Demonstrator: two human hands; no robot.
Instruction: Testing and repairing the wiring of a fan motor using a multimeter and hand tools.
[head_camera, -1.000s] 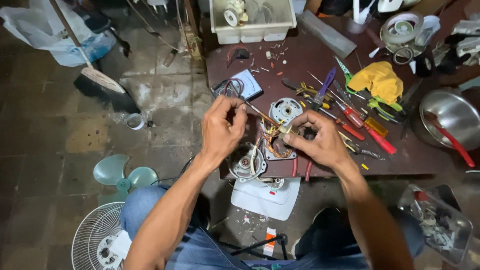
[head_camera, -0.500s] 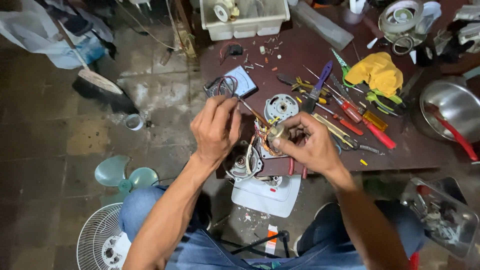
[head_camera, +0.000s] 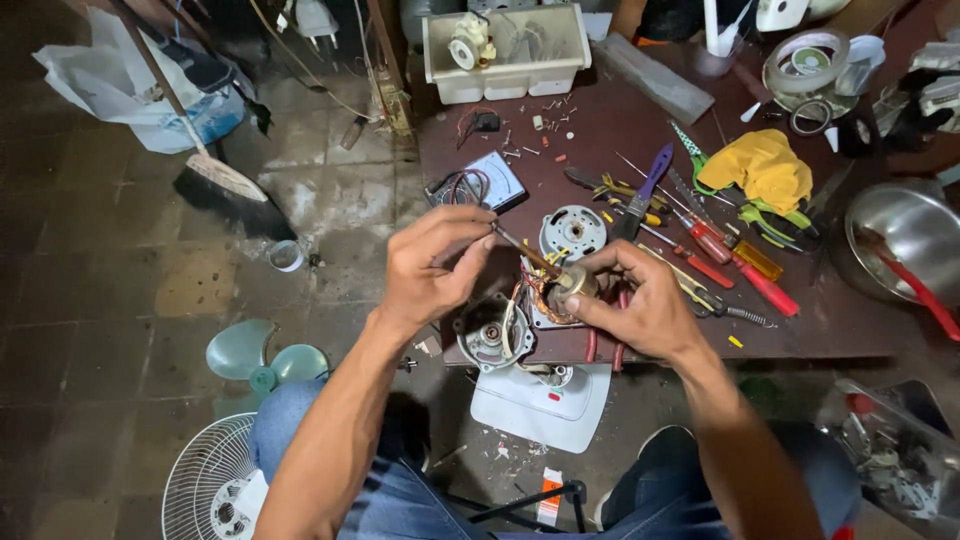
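The right hand (head_camera: 645, 305) now grips the small fan motor (head_camera: 565, 290) higher above the near edge of the dark table (head_camera: 850, 320), and the left hand (head_camera: 435, 265), fingers pinched closed, has drawn its thin tool (head_camera: 522, 252) leftward, only the tip at the copper winding.

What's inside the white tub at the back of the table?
The tub holds a small white motor part and something clear beside it. Its near wall hides whatever lies on the bottom.
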